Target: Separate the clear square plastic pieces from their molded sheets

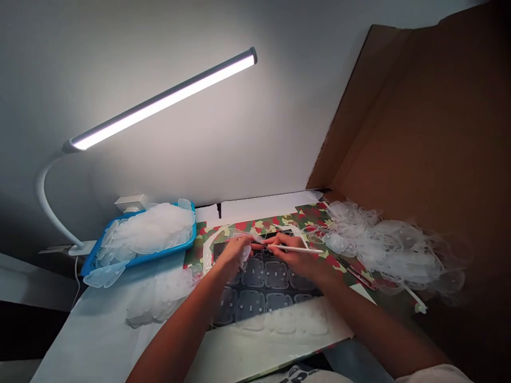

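Note:
My left hand (235, 254) is closed on clear plastic film pieces, pinching them over a dark sheet (263, 287) that carries rows of clear rounded-square pieces. My right hand (293, 255) grips a thin white stick-like tool (299, 248), its tip pointing toward my left fingers. Both hands meet near the far edge of the dark sheet. A strip of clear peeled film (293, 230) curls just beyond my fingers.
A blue tray (139, 259) piled with clear plastic pieces sits at the left, with more pieces (159, 295) loose beside it. A heap of clear scrap film (391, 250) lies at the right against a cardboard wall (419, 133). A lit desk lamp (163, 101) hangs overhead. A camouflage-pattern mat (315, 215) covers the desk.

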Motion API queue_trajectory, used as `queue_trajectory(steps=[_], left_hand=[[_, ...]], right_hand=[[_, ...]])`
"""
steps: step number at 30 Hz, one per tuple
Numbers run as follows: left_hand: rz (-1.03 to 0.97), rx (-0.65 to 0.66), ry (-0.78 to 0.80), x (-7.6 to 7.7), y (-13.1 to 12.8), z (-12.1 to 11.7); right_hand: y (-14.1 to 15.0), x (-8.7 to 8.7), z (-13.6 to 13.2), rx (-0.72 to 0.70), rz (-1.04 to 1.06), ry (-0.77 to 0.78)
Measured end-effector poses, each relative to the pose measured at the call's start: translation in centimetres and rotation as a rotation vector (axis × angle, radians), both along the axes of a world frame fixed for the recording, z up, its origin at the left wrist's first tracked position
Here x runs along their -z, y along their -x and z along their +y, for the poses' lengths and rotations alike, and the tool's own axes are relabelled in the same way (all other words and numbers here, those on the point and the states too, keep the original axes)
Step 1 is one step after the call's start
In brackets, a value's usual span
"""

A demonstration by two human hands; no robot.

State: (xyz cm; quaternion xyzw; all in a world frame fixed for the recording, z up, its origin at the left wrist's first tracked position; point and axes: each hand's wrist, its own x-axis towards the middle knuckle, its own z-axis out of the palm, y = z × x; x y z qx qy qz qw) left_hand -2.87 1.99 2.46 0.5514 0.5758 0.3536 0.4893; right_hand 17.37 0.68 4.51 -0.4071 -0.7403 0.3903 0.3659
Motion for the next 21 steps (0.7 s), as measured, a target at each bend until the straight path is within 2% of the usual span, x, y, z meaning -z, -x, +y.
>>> queue_trajectory(steps=[3, 7, 10, 13, 16, 19, 21], left_hand=[[-0.014, -0.012, 0.011, 0.8, -0.7, 0.2], [0.064, -0.054, -0.071, 1.4, -0.5, -0.6], [0.139, -0.092, -0.148, 1.1, -0.2, -1.3], [0.178, -0.103, -0.194, 0.8, -0.2, -1.8], [0.191, -0.129, -0.229, 0.9, -0.3, -2.5], [0.107, -0.160, -0.276, 1.1, 0.1, -3.2], [0.033, -0.177, -0.294, 1.0, 0.9, -3.7]], right_hand=[[0.2, 0.0, 0.4, -0.138, 0.032, 0.150], [0.1, 1.4, 3.5, -0.041, 0.296, 0.354], [0.4, 2.1, 5.0, -0.012, 0.254, 0.443], [1.2, 2.5, 5.2, -0.027, 0.150, 0.429], [1.8, 3.2, 5.4, 0.047, 0.101, 0.336], [1.7, 3.9, 6.3, 0.173, 0.039, 0.238], [1.3, 3.9, 6.9, 0.185, 0.012, 0.224]])
